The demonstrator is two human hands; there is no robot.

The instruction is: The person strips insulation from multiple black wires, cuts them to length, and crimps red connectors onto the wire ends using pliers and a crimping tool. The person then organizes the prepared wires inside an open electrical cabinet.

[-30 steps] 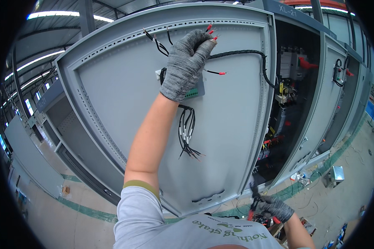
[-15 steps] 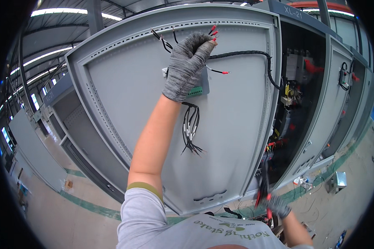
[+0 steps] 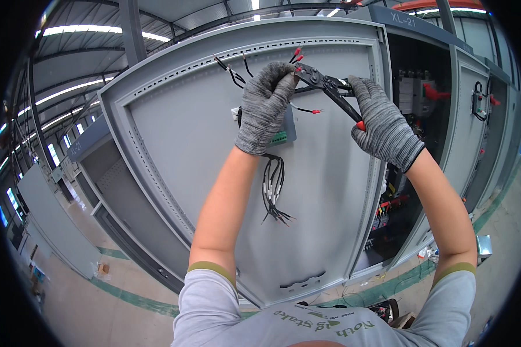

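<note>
My left hand (image 3: 264, 110), in a grey knit glove, is raised before a grey cabinet door (image 3: 324, 231), its thumb and fingers pinching a black wire with a red terminal at the tip. My gloved right hand (image 3: 386, 124) grips the crimping pliers (image 3: 336, 92) by their red-ended handles. The pliers' jaws point left and meet the terminal at my left fingertips; whether they have closed on it, I cannot tell. Other black wires with red terminals (image 3: 297, 53) stick up just above. Behind my left wrist sits a device with a green terminal block (image 3: 279, 137), partly hidden.
A bundle of black wires with white markers (image 3: 272, 188) hangs below the device. One red-tipped wire (image 3: 312, 111) juts right. The open cabinet (image 3: 419, 115) at the right holds electrical parts. More cabinets stand on both sides. A metal box (image 3: 484, 246) rests on the floor at the right.
My right hand has come up from low at the right, bringing the crimping pliers to my left fingertips. The left hand keeps its pinch on the wire. The view has shifted slightly.
</note>
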